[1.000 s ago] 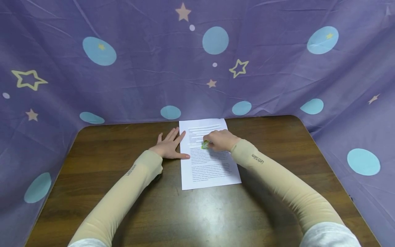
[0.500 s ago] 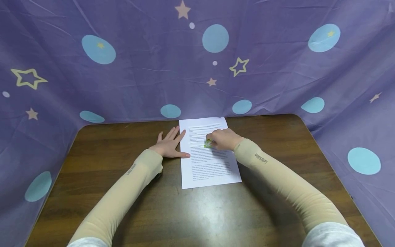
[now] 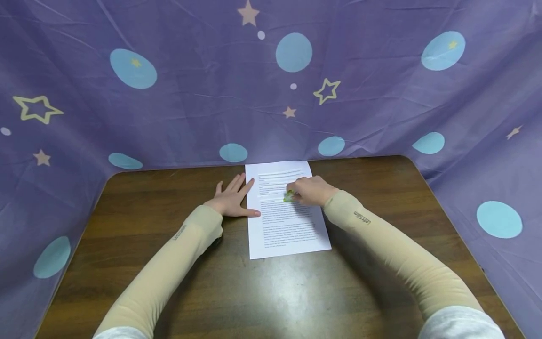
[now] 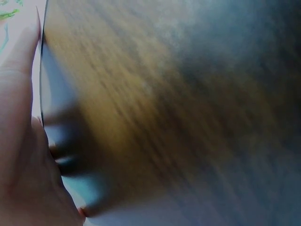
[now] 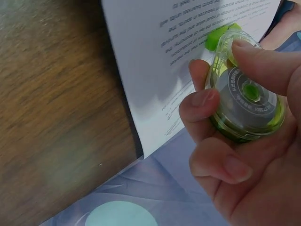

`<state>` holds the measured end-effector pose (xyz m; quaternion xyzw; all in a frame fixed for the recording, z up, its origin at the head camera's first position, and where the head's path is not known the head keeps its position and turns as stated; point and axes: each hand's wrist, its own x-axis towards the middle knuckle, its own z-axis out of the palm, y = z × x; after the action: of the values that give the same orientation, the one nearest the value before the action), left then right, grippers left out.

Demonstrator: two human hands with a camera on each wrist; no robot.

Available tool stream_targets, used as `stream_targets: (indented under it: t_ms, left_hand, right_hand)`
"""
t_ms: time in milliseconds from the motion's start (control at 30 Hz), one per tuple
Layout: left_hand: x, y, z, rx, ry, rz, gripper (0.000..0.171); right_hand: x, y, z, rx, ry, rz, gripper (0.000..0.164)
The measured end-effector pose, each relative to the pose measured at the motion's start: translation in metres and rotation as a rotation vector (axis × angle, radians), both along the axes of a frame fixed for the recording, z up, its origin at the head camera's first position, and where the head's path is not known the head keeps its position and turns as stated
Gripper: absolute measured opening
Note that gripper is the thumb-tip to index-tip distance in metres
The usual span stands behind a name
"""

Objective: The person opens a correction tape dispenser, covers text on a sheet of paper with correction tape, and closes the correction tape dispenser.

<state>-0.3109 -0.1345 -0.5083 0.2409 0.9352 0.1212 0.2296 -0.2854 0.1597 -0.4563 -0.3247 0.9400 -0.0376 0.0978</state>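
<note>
A printed sheet of paper [image 3: 290, 235] lies on the wooden table, its far edge by the curtain. White bands cross the text in its upper half. My left hand [image 3: 230, 200] is spread flat at the sheet's left edge, thumb and index fingertip resting on the paper. Over the upper part of the page, my right hand [image 3: 312, 190] grips a clear and green correction tape dispenser [image 5: 249, 94]. The right wrist view shows thumb and curled fingers around its round body, with the green tip [image 5: 218, 35] at the printed lines.
The brown wooden table [image 3: 279, 301] extends around the sheet on every side but the back. A purple curtain [image 3: 190, 113] with stars and blue dots hangs along the back and both sides.
My right hand has slid a short way to the right along a line of text with the correction tape dispenser. The left hand and the sheet have stayed in place.
</note>
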Motion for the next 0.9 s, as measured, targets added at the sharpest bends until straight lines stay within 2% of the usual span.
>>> stream_targets:
  t_ms: [633, 767, 900]
  left_hand:
    - [-0.005, -0.002, -0.01, -0.023, 0.031, -0.006, 0.126]
    - [-0.002, -0.001, -0.007, -0.021, 0.033, -0.007, 0.125]
    - [0.003, 0.001, 0.001, -0.012, 0.019, -0.004, 0.124]
  right_hand:
    - [0.002, 0.019, 0.001, -0.026, -0.006, -0.018, 0.008]
    - [0.003, 0.024, 0.001, -0.022, -0.006, -0.028, 0.008]
    - [0.002, 0.029, 0.0, -0.018, -0.015, -0.041, 0.008]
